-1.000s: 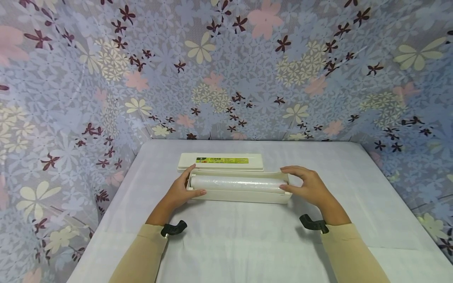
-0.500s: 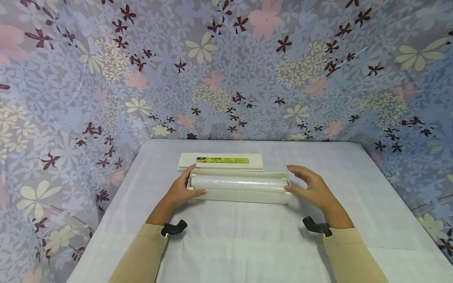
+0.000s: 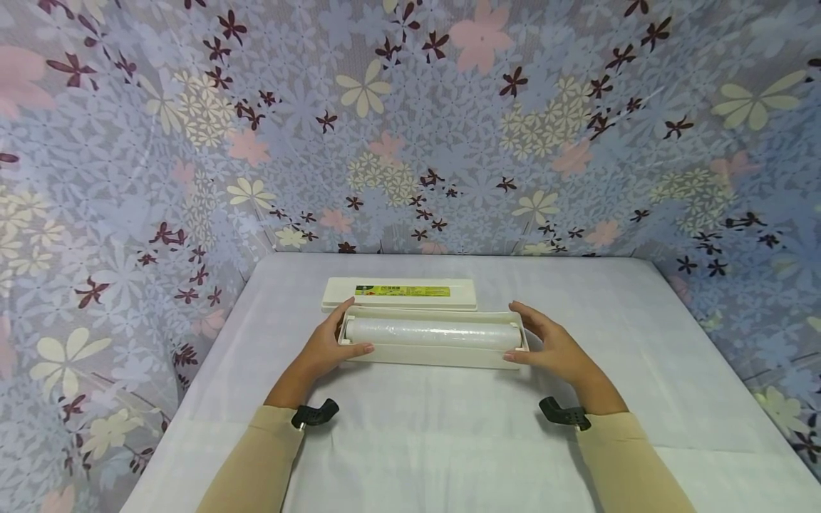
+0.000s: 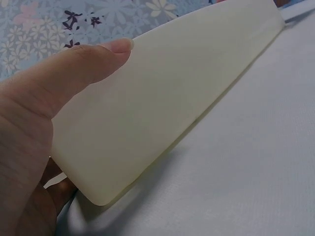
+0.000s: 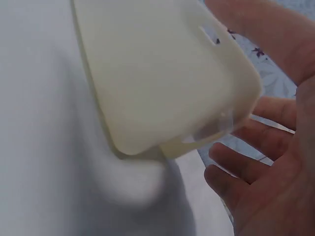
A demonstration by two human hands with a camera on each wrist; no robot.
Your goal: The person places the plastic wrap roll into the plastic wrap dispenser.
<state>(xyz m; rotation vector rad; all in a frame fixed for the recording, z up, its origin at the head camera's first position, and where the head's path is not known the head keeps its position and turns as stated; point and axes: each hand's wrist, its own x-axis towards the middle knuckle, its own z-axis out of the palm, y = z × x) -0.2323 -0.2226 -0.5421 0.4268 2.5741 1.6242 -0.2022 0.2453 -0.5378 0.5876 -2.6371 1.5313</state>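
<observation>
A long cream plastic cling film box [image 3: 436, 356] lies lidless across the table, a roll of cling film [image 3: 436, 332] inside it. My left hand [image 3: 323, 350] grips its left end, the thumb flat along the front wall and the fingers behind. At the right end, my right hand [image 3: 556, 354] holds the corner between thumb and fingers; the thumb lies on the front wall. In the right wrist view the box end [image 5: 170, 73] has slots, and the lower fingers [image 5: 241, 162] curve beside it. Just behind the box rests its lid [image 3: 400, 302], bearing a yellow-green label.
A white cloth covers the table [image 3: 436, 442], whose far edge meets a floral fabric wall [image 3: 410, 142]. Similar fabric hangs along both sides. Black wrist mounts [image 3: 316, 413] sit at the cuffs of the beige sleeves [image 3: 256, 456].
The right hand drew slightly rightward off the box's right end, then came back in, its thumb moving from the roll's end down to the front wall. Left hand, box and lid stayed put.
</observation>
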